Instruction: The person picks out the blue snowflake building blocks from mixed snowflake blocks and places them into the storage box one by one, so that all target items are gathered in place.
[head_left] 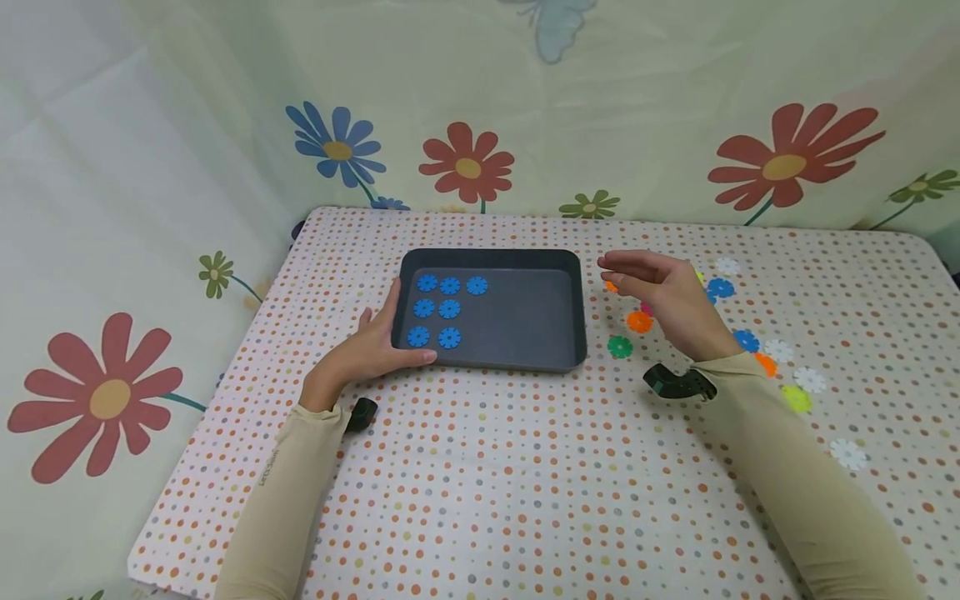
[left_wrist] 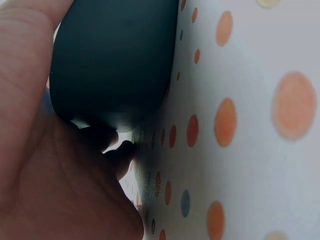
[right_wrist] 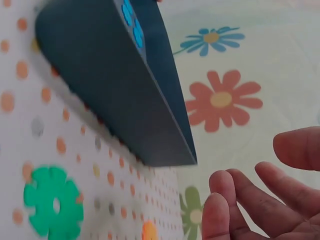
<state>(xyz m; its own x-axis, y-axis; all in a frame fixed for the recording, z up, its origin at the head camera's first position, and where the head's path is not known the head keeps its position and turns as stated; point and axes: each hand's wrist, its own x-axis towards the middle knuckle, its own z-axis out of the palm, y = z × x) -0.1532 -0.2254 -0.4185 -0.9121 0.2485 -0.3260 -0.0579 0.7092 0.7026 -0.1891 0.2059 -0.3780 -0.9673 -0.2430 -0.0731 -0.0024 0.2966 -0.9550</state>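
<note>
A dark grey rectangular baking tray (head_left: 517,321) stands on the table with several blue notched plastic discs (head_left: 449,308) laid in rows at its left end. My left hand (head_left: 367,342) grips the tray's front left corner, its thumb along the front rim; the left wrist view shows the palm close against the tray's dark outer wall (left_wrist: 112,60). To the right of the tray, my right hand (head_left: 675,304) hovers over loose discs with fingers loosely bent and nothing between them. Below it lie a green disc (head_left: 620,347) and an orange disc (head_left: 640,322).
More loose discs are scattered at the right, including a blue disc (head_left: 746,340), a yellow disc (head_left: 797,398) and a white disc (head_left: 848,454). A dotted cloth (head_left: 480,492) covers the table. Behind it hangs a flower-printed curtain (head_left: 637,100).
</note>
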